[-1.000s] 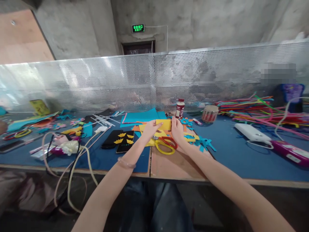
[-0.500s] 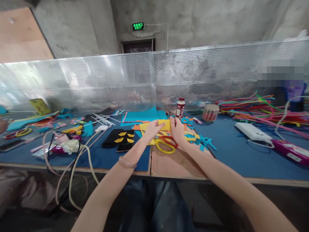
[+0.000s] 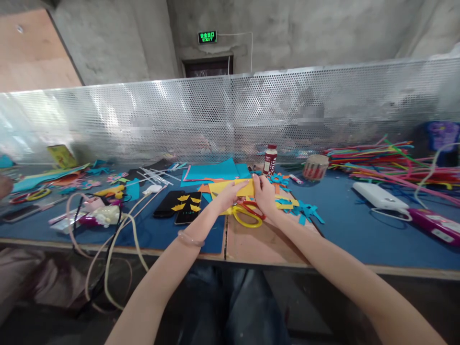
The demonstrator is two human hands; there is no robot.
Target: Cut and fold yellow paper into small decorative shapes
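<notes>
A folded piece of yellow paper is stretched between my two hands, above the cutting scraps. My left hand pinches its left side, thumb on top. On the right edge, my right hand grips it with bent fingers. Right below lie scissors with yellow and red handles, their blades partly hidden by my left hand. More yellow paper lies under my hands. Left of them, small yellow paper cutouts rest on two dark phones.
Blue paper sheets and a Costa bottle stand behind my hands. Blue paper scraps lie to the right, beyond them a white power bank and colourful pipe cleaners. Cables hang over the front edge at left.
My left hand has slid slightly right along the yellow paper, covering more of it. The paper looks flatter and tilted. My right hand stays nearly in place.
</notes>
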